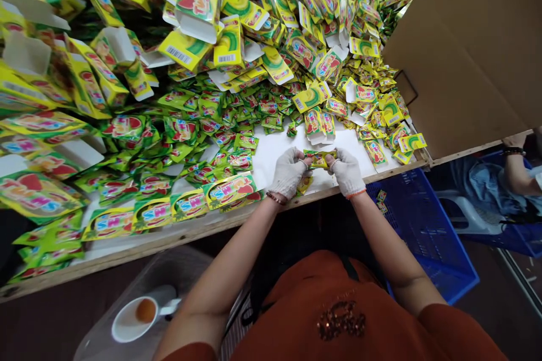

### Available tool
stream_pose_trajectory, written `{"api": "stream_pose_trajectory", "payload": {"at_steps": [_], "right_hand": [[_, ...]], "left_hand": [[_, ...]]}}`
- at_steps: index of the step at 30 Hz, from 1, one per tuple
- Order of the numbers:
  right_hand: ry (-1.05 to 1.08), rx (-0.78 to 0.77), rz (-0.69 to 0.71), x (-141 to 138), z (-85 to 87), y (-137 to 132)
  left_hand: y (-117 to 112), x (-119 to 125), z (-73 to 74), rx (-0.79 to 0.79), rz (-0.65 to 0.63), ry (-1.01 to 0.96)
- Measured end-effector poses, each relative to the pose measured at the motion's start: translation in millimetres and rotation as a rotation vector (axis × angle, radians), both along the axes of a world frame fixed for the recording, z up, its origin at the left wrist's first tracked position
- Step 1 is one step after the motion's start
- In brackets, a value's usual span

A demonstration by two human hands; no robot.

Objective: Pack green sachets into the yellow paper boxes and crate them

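My left hand (289, 172) and my right hand (346, 174), both in white knit gloves with bare fingertips, grip a small green and yellow candy packet (318, 159) from its two ends, just above the table's front edge. Below it, another yellow packet (304, 184) lies partly hidden by my left hand. Just beyond my hands, two open candy boxes (318, 124) sit side by side on the white tabletop (273, 149). Left of my left hand, several flat printed boxes (231, 190) line the edge, with a heap of green packets (182, 130) behind them.
Piled boxes (186, 48) cover the back and left. A large cardboard sheet (466, 56) stands at the right. Below the table are a blue crate (423, 225) and a white cup (135, 318) with brown liquid. Another person's arm (519, 169) shows at far right.
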State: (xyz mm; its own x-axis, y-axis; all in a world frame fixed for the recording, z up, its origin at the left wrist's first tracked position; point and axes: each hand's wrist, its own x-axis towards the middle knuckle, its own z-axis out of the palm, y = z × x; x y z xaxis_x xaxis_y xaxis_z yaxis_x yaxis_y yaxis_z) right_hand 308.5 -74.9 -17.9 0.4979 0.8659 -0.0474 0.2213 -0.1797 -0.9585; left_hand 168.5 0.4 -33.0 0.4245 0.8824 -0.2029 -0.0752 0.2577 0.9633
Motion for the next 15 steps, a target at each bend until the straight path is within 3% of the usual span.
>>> {"api": "stream_pose_trajectory", "payload": {"at_steps": [3, 7, 12, 15], "right_hand": [[-0.18, -0.025, -0.017, 2, -4.0, 6], [-0.3, -0.07, 0.025, 8, -4.9, 3], [-0.078, -0.101, 0.091, 9, -1.5, -3], [0.119, -0.175, 0.147, 12, 0.8, -1]], "left_hand": [[-16, 0, 2.0, -0.121, -0.016, -0.172], [-20, 2, 2.2, -0.126, -0.011, -0.161], [-13, 5, 3.9, 0.03, -0.038, -0.087], [-7, 4, 4.4, 0.19, -0.074, 0.077]]}}
